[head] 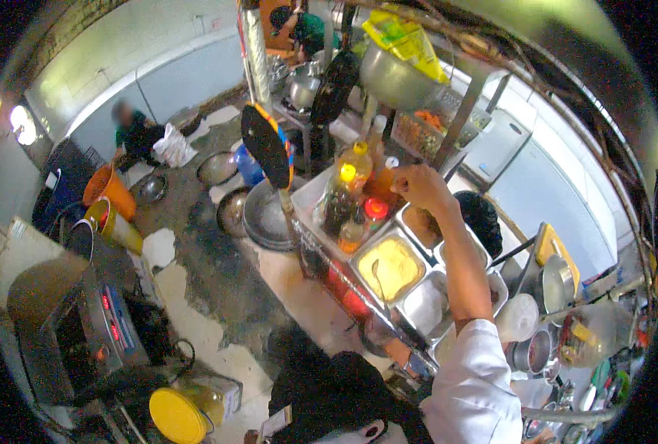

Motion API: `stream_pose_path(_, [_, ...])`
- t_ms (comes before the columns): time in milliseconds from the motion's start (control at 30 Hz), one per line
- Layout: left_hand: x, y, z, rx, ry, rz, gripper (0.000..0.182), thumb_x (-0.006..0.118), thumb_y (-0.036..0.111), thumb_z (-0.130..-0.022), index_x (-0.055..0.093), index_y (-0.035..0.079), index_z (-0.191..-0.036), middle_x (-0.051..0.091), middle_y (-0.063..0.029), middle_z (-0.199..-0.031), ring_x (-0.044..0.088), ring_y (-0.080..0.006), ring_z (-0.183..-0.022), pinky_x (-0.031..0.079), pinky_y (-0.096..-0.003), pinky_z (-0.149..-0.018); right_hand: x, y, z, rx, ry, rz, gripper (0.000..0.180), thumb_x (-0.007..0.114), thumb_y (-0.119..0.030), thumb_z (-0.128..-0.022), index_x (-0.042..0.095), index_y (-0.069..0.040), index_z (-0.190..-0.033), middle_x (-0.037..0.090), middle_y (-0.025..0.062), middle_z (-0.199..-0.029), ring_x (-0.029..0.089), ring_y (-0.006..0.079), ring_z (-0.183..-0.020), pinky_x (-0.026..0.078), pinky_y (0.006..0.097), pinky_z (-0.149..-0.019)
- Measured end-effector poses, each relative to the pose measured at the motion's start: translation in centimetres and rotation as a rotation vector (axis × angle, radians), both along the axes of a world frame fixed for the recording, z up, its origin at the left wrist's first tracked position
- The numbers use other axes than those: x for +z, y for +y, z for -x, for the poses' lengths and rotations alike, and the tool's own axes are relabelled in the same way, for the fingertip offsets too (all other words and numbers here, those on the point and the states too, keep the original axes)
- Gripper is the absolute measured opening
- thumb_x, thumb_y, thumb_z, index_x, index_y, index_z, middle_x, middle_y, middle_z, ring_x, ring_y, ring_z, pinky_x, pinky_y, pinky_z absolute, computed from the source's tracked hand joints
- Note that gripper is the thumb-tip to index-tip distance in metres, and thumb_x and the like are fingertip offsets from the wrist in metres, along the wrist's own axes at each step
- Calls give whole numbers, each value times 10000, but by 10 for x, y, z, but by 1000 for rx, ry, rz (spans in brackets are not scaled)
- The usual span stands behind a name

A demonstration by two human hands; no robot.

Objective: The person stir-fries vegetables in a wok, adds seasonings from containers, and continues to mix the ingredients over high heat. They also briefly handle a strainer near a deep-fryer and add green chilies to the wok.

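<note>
My right hand (422, 187), in a white sleeve, reaches over a cart of seasonings with its fingers curled. It is beside a bottle of orange-brown liquid (380, 182) with a white cap; whether it grips anything is hidden. My left hand is out of view. Below the right hand, a metal pan holds yellow powder (403, 263) with a spoon (380, 283) standing in it. Nearby are a pan of brown powder (422, 226) and a pan of white powder (426, 305). Left of the hand stand a yellow-capped bottle of dark liquid (342, 200) and a red-capped bottle (376, 208).
A black oven-like appliance (98, 333) with lit red displays stands at left. Near it is a yellow-lidded bucket (178, 415). Stacked metal basins (268, 213) lie on the floor beside the cart. One person (134, 133) sits by the far wall; another (309, 33) bends near pots.
</note>
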State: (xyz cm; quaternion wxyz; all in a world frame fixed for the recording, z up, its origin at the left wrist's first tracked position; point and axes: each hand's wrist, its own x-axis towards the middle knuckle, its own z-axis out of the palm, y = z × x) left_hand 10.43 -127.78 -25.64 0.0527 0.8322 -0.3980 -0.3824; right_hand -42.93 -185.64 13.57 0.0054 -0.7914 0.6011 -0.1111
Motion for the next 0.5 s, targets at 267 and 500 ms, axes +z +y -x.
stream_pose_path(267, [19,53,0,70,-27,10,438,721,364,-882,687,1,-1125,692,-251,-976,651,-443,-1000,520,-495,-896,11,16,-16,9,-17,-24,323,725,-310,-893,725,-110,-1146,749,150,-966,715,350,-932,559,453,-859])
stream_pose_path(500, [-2,31,4,61,2,54,427,719,366,-882,694,1,-1104,694,-251,-972,652,-444,-999,521,-496,-893,65,44,-47,-47,-82,6,409,729,-319,-900,702,-115,-1254,748,157,-1027,718,341,-977,548,436,-893])
